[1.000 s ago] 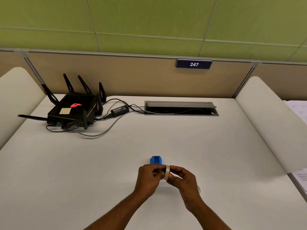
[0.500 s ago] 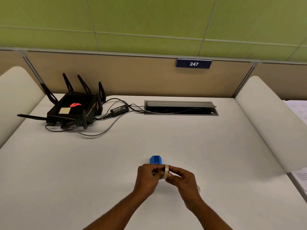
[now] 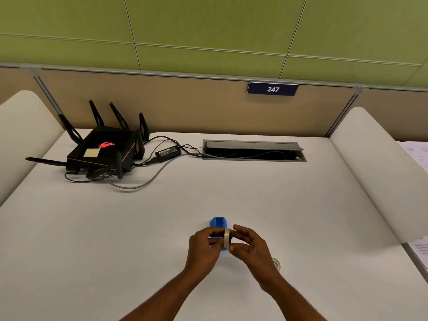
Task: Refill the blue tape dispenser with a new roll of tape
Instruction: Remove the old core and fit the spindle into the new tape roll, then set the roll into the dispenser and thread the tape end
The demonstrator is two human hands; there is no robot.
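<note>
A small blue tape dispenser (image 3: 217,222) lies on the white desk (image 3: 289,205), its near half hidden behind my hands. A pale roll of tape (image 3: 226,238) stands on edge just above it, pinched between both hands. My left hand (image 3: 203,247) grips the roll from the left with thumb and fingers. From the right, my right hand (image 3: 249,247) holds it between thumb and forefinger. A dark piece shows at the roll's hub. Beside my right wrist a clear ring, like an empty tape core (image 3: 276,263), rests on the desk.
A black router (image 3: 104,151) with several antennas sits at the back left, its power brick (image 3: 168,152) and cables running to an open cable tray (image 3: 253,150). White curved side panels (image 3: 375,172) flank the desk; papers (image 3: 416,154) lie far right.
My hands have edged slightly toward the dispenser with the roll. My right fingers have spread a little, and more of the roll's edge shows.
</note>
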